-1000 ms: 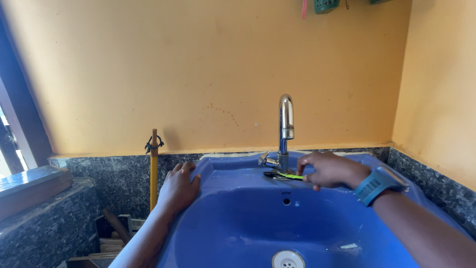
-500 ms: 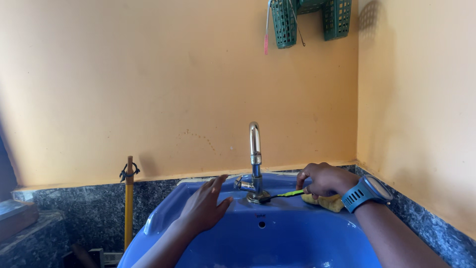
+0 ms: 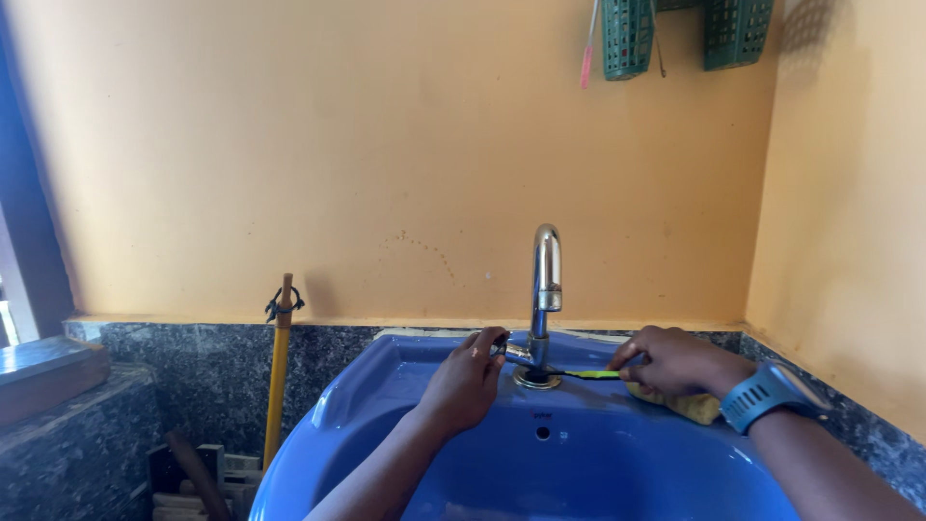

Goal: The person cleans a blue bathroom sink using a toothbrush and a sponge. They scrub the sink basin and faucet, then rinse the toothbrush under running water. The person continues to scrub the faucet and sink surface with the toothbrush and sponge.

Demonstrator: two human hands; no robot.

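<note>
Glossy chrome tap, glazed blue basin

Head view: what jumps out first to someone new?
The glossy deep-blue ceramic sink fills the bottom centre, vivid against the orange-yellow painted wall. At its back rim stands a tall chrome gooseneck tap; the left hand rests at the tap's side handle, while the right hand, wearing a blue wristwatch, holds a thin green-handled brush against the tap's base. Two dark-green slotted plastic baskets hang top right.
</note>
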